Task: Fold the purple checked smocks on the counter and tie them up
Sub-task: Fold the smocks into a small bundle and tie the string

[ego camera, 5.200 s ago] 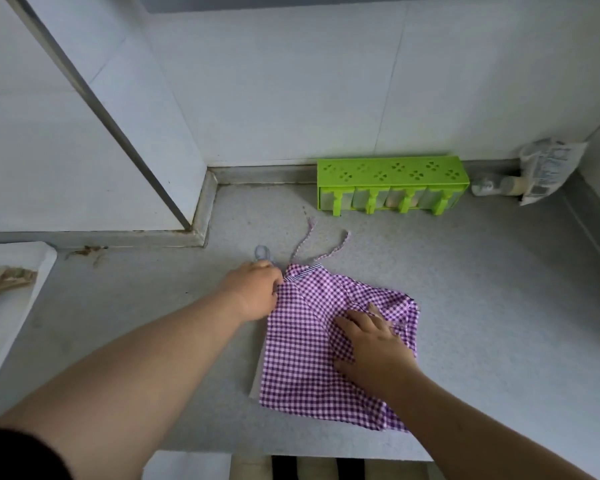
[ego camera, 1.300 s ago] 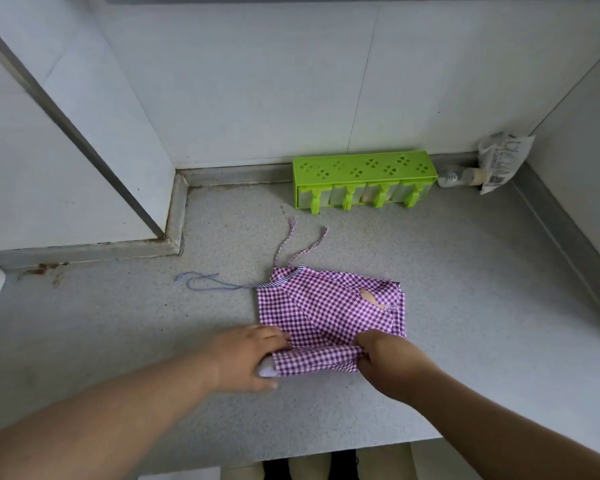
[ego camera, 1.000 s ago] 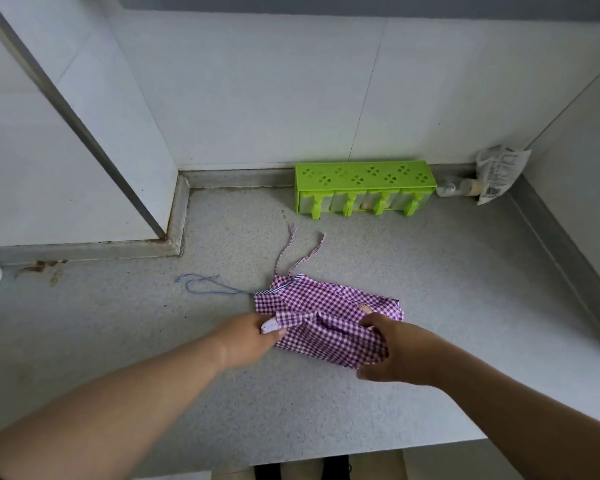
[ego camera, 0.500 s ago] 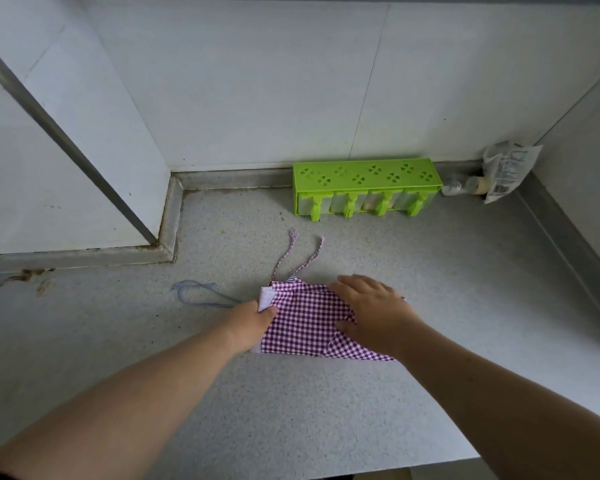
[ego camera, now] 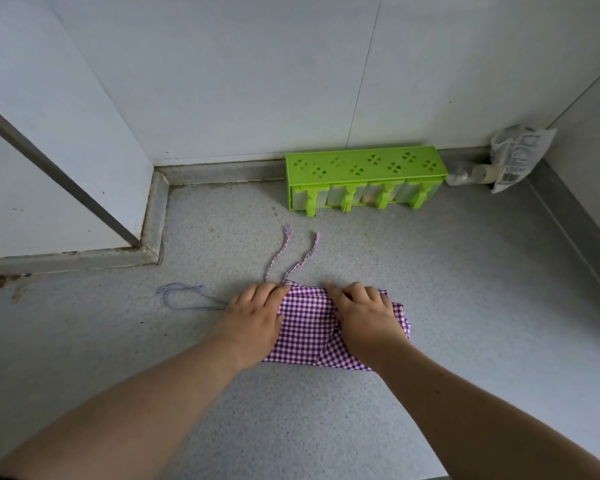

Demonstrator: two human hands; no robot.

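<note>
A purple checked smock [ego camera: 307, 332] lies folded into a small flat packet on the grey counter [ego camera: 465, 306]. My left hand [ego camera: 253, 320] rests flat on its left end, fingers together and pointing away from me. My right hand [ego camera: 362, 315] presses flat on its right half. Two purple twisted ties [ego camera: 293, 256] run from the packet's far edge toward the wall. A thin blue-grey cord [ego camera: 184, 299] loops on the counter to the left, its end hidden under my left hand. Neither hand grips the cloth.
A green plastic rack [ego camera: 364, 178] stands against the back wall. To its right, in the corner, lie a small bottle [ego camera: 471, 173] and a crumpled clear packet [ego camera: 516, 150]. A white panel [ego camera: 63, 140] juts out at the left. The counter's front edge runs along the bottom right.
The smock's near half was folded up over the far half, leaving a smaller packet. My left hand went from pinching the left corner to lying flat; my right hand stayed flat on the right half.
</note>
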